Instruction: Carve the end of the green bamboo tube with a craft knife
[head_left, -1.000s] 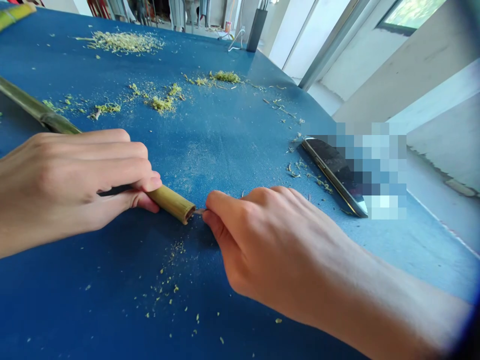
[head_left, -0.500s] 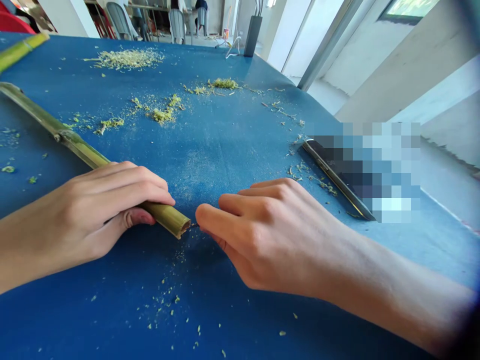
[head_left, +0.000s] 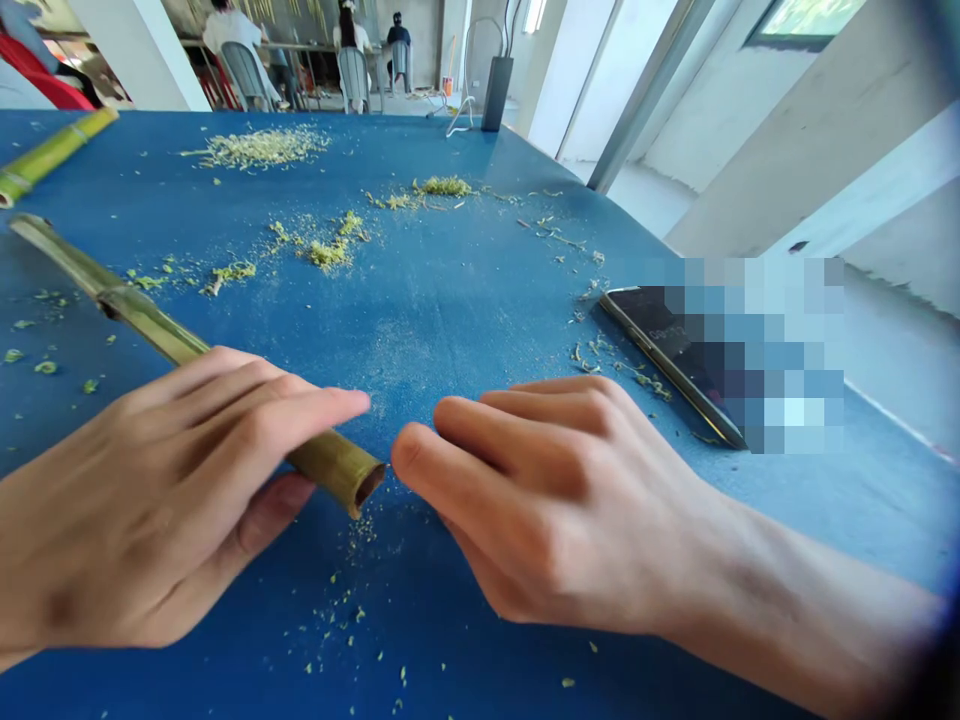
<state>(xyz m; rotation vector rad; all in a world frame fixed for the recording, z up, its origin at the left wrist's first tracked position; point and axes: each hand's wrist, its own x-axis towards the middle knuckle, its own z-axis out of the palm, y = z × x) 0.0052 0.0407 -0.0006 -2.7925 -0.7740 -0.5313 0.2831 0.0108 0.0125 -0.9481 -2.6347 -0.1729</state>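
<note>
Green bamboo tube [head_left: 330, 470] rests in the left hand [head_left: 157, 490], its fingers stretched along the top and its thumb tucked beneath, so the hand is closed loosely around the tube rather than pinching it. The right hand [head_left: 555, 510] sits just beside the tube's cut end, fingers curled inward and fingertips bunched; its thumb is hidden, and I cannot tell whether those fingers pinch anything. The tube's long axis runs slantwise across the desk [head_left: 480, 300], from far left down toward the near right, and its open, hollow end points at the right hand. Behind the left hand the tube stretches back past a raised joint. A second bamboo piece [head_left: 52, 155] lies near the far left edge. Green shavings [head_left: 259, 150] sit in scattered heaps on the blue desk top, with fine crumbs [head_left: 337, 610] below the tube's end. A dark phone [head_left: 660, 340], partly blurred out, lies to the right. Well beyond the desk, people [head_left: 232, 30] sit at a far table.
</note>
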